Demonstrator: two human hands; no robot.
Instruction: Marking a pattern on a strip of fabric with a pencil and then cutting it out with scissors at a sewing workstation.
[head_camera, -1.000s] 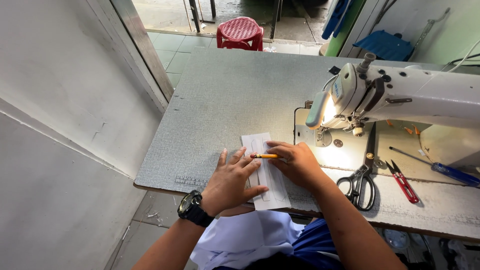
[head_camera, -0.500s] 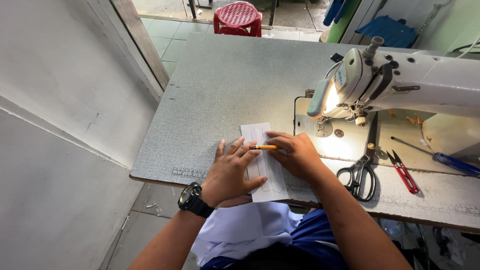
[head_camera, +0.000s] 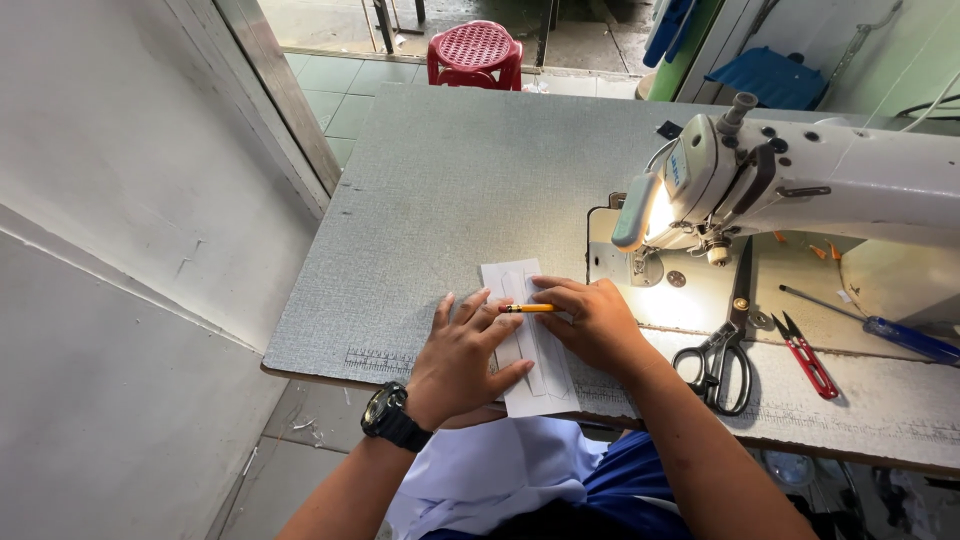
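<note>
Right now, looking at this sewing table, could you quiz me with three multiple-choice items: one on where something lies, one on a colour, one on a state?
1. Where do the large scissors lie?
A. right of the right hand
B. on the stool
C. under the white strip

2. What colour is the plastic stool?
A. green
B. red
C. black

3. What is the state of the sewing machine lamp?
A. removed
B. off
C. lit

Answers: 1 A, the scissors rest on the table past the hand holding the pencil. 2 B, the stool by the doorway is red. 3 C, a bright glow falls on the plate below the needle.
</note>
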